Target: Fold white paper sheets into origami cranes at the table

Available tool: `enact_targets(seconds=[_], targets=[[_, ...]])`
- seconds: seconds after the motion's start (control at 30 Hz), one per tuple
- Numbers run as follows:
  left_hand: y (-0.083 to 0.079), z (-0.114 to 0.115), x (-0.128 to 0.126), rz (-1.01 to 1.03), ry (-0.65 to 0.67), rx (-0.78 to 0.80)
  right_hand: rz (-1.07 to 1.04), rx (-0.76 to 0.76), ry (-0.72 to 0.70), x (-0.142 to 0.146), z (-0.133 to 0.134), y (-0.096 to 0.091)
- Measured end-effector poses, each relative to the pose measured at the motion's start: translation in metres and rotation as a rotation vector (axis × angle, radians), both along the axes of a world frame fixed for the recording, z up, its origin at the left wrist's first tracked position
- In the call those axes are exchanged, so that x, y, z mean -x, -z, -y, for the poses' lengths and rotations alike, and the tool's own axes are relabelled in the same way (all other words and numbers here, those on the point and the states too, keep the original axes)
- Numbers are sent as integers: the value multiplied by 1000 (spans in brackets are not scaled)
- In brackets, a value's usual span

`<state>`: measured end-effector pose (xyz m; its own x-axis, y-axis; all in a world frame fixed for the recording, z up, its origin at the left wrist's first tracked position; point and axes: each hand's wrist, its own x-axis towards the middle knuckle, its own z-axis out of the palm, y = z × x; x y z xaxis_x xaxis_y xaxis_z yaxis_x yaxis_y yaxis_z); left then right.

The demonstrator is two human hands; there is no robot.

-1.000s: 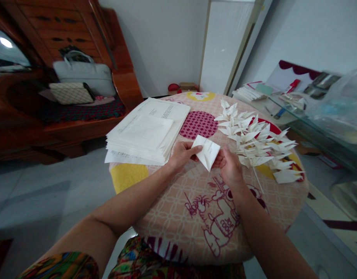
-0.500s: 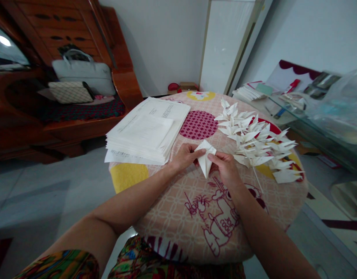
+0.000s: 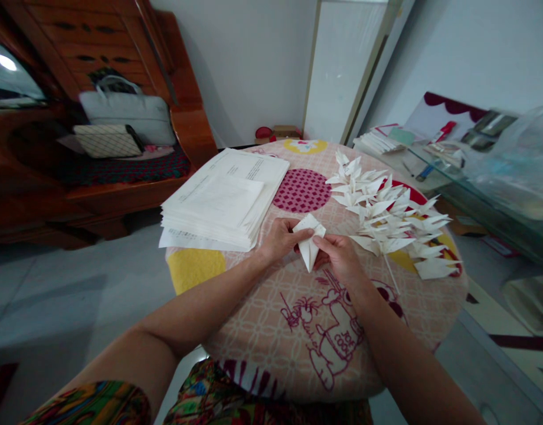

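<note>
Between my two hands is a folded piece of white paper (image 3: 310,247), kite-shaped, with its narrow point toward me. My left hand (image 3: 281,238) pinches its left side, thumb on top. On the right edge, my right hand (image 3: 337,251) grips it with the thumb pressed on the front; the fingers behind the paper are partly hidden. Just beyond my right hand lies a crowd of folded white paper cranes (image 3: 386,212). A stack of white paper sheets (image 3: 222,198), some printed, sits to the left, with smaller sheets on top.
The round table (image 3: 262,330) has a patterned pink cloth. A glass shelf (image 3: 466,200) with a plastic bag (image 3: 514,165) and papers stands close on the right. At the left is a wooden chair (image 3: 187,136) holding a grey handbag (image 3: 130,112) and a checked pouch (image 3: 107,140).
Both hands have shifted slightly left with the folded paper, and the paper is turned a little. The cranes and the stack have not moved.
</note>
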<state>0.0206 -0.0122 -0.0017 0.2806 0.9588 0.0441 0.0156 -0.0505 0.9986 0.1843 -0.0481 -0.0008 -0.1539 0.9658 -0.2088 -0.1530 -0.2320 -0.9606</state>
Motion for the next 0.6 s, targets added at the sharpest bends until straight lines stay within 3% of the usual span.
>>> enact_targets(seconds=[0.6], targets=[[-1, 1, 0, 22, 25, 87, 43, -76, 76, -4, -2, -2]])
